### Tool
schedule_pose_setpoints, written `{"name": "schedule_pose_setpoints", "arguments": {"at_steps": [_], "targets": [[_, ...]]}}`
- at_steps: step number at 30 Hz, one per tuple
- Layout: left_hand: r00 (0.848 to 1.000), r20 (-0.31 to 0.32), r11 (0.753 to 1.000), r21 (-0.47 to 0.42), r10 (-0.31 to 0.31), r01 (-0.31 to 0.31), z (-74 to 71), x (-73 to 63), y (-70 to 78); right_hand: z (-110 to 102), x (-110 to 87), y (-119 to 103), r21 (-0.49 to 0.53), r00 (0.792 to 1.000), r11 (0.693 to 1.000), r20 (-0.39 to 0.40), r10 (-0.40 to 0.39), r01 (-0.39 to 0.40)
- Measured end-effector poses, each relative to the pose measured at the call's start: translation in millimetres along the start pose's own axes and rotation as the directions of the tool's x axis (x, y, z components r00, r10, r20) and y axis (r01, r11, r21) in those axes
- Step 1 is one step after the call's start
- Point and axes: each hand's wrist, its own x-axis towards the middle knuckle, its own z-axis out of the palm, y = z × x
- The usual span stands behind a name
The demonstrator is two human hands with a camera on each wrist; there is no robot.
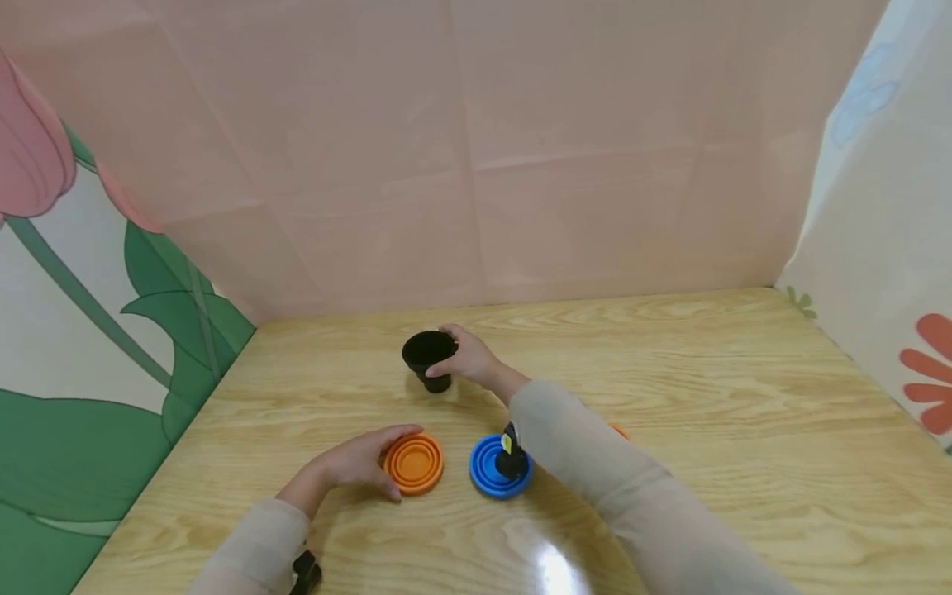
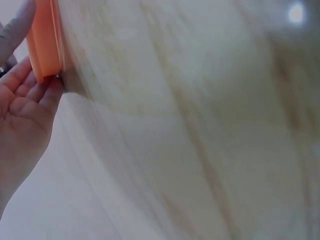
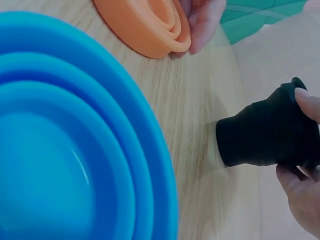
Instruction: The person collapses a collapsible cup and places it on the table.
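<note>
With thumb and fingers at its rim, my right hand (image 1: 470, 359) holds a black collapsible cup (image 1: 430, 354), pulled out to its full stepped height, mouth up. In the right wrist view the base of the black cup (image 3: 260, 130) is at or just above the table; contact is unclear. My left hand (image 1: 360, 463) curls thumb and fingers around the left edge of an orange collapsible cup (image 1: 413, 464), folded flat in rings. Its orange side (image 2: 46, 40) shows between thumb and fingers in the left wrist view. A blue collapsible cup (image 1: 483, 476), also folded flat, lies right of the orange one.
Under the right sleeve (image 1: 595, 463), another orange edge (image 1: 619, 431) peeks out, mostly hidden. The black wrist camera (image 1: 511, 461) covers part of the blue cup. A wooden table (image 1: 714, 372) meets a pinkish back wall covering (image 1: 476, 165) and patterned sides.
</note>
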Motion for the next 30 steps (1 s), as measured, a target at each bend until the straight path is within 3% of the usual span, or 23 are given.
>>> {"name": "schedule_pose_setpoints", "arguments": {"at_steps": [9, 12, 15, 18, 22, 26, 30], "targets": [[1.000, -0.021, 0.998, -0.059, -0.016, 0.014, -3.5, 8.5, 2.8, -10.1, -8.1, 6.0, 0.101, 0.996, 0.995, -0.083, 0.024, -0.016], [0.997, -0.082, 0.996, -0.094, -0.006, -0.002, -5.2, 12.0, 3.6, -14.8, -13.8, 4.0, 0.123, 0.996, 0.992, -0.084, 0.027, -0.016], [0.984, -0.178, 0.992, -0.119, 0.016, -0.038, -6.7, 14.4, 8.0, -20.4, -22.7, 1.5, 0.125, 0.996, 0.992, -0.085, 0.029, -0.018], [0.954, -0.295, 0.989, -0.118, 0.055, -0.093, -9.5, 15.1, 22.3, -28.0, -33.2, -1.1, 0.123, 0.996, 0.992, -0.078, 0.038, -0.028], [0.900, -0.422, 0.980, -0.105, 0.111, -0.170, -13.3, 14.0, 52.8, -39.1, -48.1, -6.6, 0.139, 0.999, 0.990, -0.035, 0.027, -0.022], [0.855, -0.482, 0.959, -0.094, 0.191, -0.267, -13.1, 15.1, 77.2, -47.4, -65.2, -12.6, 0.179, 1.000, 0.984, 0.023, -0.011, 0.007], [0.814, -0.501, 0.926, -0.061, 0.295, -0.373, -9.8, 18.4, 90.0, -53.8, -81.1, -16.3, 0.212, 0.997, 0.977, 0.065, -0.041, 0.026]]}}
